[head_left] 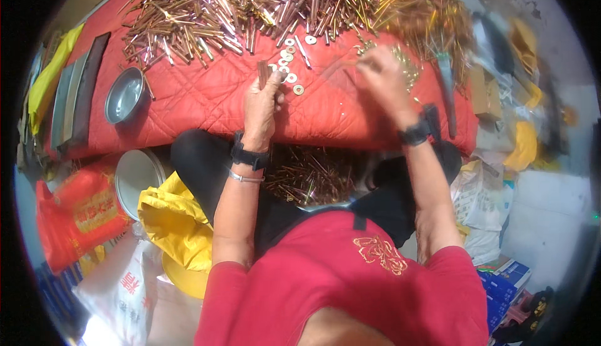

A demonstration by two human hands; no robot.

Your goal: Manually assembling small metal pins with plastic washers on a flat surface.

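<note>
My left hand is closed around a few short copper-coloured tubes, which stand up out of its grip over the red quilted cover. Beside its thumb lie several flat pale washers, scattered in a rough line. My right hand is smeared by motion. Its fingers look pinched together, and a faint thin brown streak shows at their tips; what it is I cannot make out. Just behind this hand lies a heap of small gold-coloured pieces, partly hidden by it.
A big pile of shiny metallic tubes covers the far side. A grey metal bowl sits at the left, near dark flat strips. More tubes lie below the cover's front edge, between my legs. A blue-grey tool lies right.
</note>
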